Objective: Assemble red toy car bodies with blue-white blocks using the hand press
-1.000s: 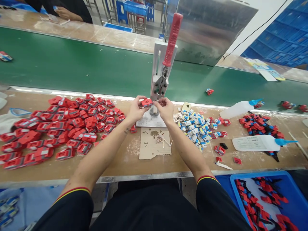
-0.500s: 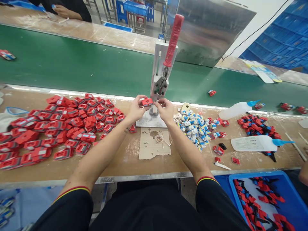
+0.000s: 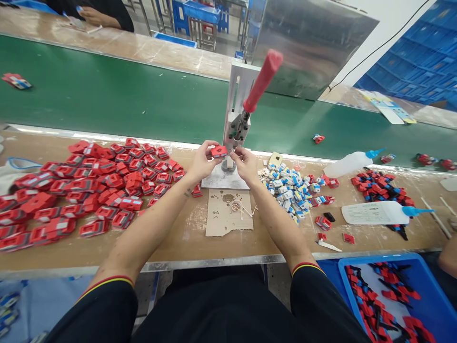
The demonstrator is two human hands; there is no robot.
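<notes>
My left hand (image 3: 202, 161) pinches a small red plastic part (image 3: 218, 151) and holds it just in front of a small hand press (image 3: 235, 125) on a metal base plate (image 3: 223, 180). My right hand (image 3: 244, 161) is closed at the part's right side, fingertips together on it. The press's red lever handle (image 3: 262, 81) leans to the right. A large heap of red parts (image 3: 89, 188) lies left of my hands. A pile of small blue, white and yellow pieces (image 3: 287, 186) lies to the right.
A green conveyor belt (image 3: 124, 100) runs behind the bench, carrying stray red parts (image 3: 318, 138). Two white squeeze bottles with blue nozzles (image 3: 378, 213) lie at right near red-and-black parts (image 3: 378, 186). A blue tray (image 3: 421, 281) sits low right. Cardboard (image 3: 228, 212) lies before me. Another person's hand (image 3: 93, 18) shows at top left.
The press's red lever has tipped from nearly upright to leaning right. My hands stay at the press with the red part. Stray parts on the belt have drifted right.
</notes>
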